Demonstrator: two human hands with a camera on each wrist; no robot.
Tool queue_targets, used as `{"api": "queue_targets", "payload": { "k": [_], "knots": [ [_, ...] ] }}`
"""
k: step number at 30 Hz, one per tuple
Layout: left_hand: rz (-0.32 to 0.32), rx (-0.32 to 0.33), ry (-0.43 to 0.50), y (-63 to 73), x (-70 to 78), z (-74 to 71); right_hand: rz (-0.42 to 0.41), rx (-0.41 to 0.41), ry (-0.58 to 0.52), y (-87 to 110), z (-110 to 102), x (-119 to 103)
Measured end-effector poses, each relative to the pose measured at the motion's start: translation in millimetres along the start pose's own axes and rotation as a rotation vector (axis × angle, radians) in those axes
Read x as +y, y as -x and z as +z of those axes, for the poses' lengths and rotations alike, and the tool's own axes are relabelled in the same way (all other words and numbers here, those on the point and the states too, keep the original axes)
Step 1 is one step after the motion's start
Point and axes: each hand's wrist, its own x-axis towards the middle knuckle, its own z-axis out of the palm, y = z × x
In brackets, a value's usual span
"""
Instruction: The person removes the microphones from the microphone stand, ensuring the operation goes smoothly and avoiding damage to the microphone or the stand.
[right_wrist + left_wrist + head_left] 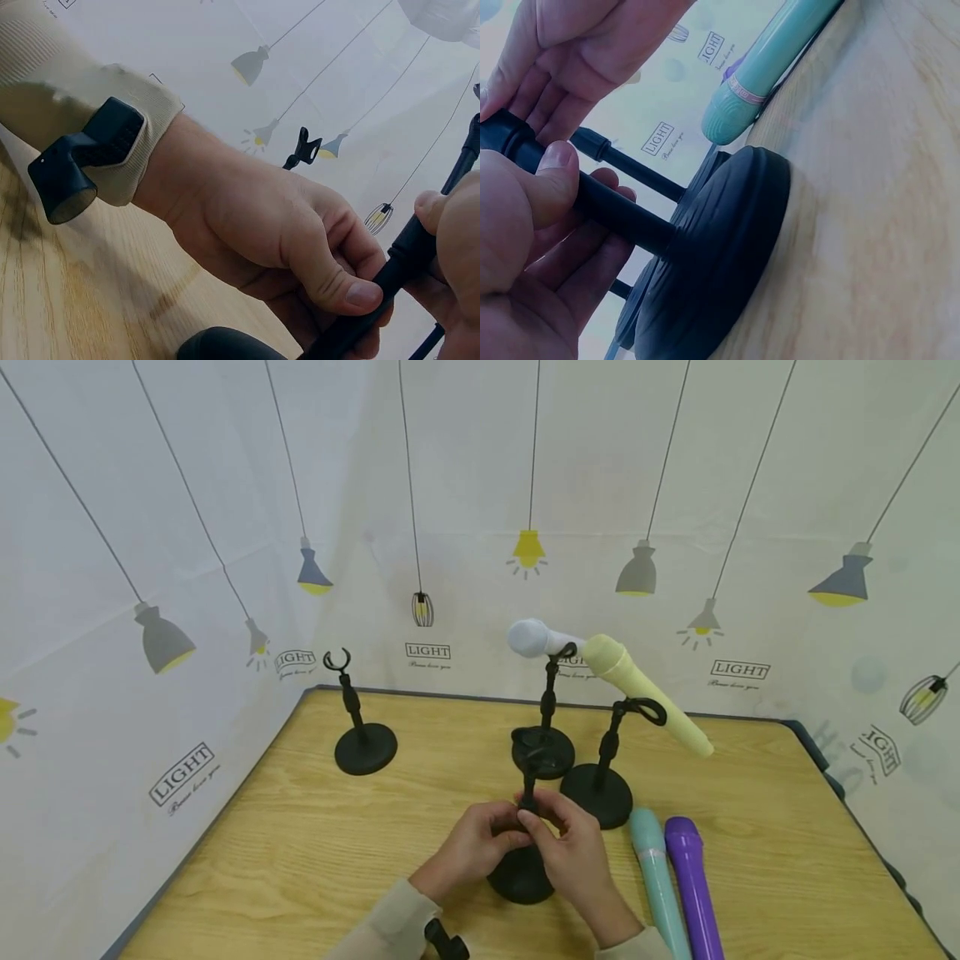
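A black microphone stand (521, 878) with a round base stands upright in front of me, and both hands hold its pole. My left hand (474, 847) grips the lower pole (622, 214), its thumb laid along it in the left wrist view. Higher up, my right hand (576, 852) pinches the pole near the collar (411, 238), as the right wrist view shows. The stand's clip (534, 753) rises above the fingers. Part of the pole is hidden behind the hands in the head view.
A white microphone (529, 637) and a yellow microphone (648, 689) rest in stands behind. Another black stand (365, 749), its clip holding nothing, is at the back left. Teal (658, 877) and purple (693, 885) microphones lie on the wooden table (300, 852) to the right.
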Motion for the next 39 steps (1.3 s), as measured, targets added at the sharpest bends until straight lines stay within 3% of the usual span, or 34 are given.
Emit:
{"api": "queue_targets", "payload": {
  "k": [7, 13, 20, 34, 39],
  "knots": [
    [-0.019, 0.001, -0.009, 0.3, -1.1, 1.3, 0.049, -0.124, -0.129, 0.8, -8.4, 7.0],
    [-0.042, -0.007, -0.012, 2.9, -2.6, 1.2, 0.134, -0.083, -0.155, 0.2, -2.6, 2.5],
    [-0.043, -0.009, -0.003, 1.5, -3.7, 2.2, 0.197, 0.007, -0.096, -2.0, 2.3, -2.0],
    [-0.035, 0.003, 0.052, 0.1, -2.9, 1.8, -0.006, -0.036, -0.054, 2.6, -19.0, 8.7],
    [-0.028, -0.003, 0.061, 0.4, -3.4, 2.1, -0.014, -0.042, -0.059, 3.7, -21.8, 9.9]
  ]
}}
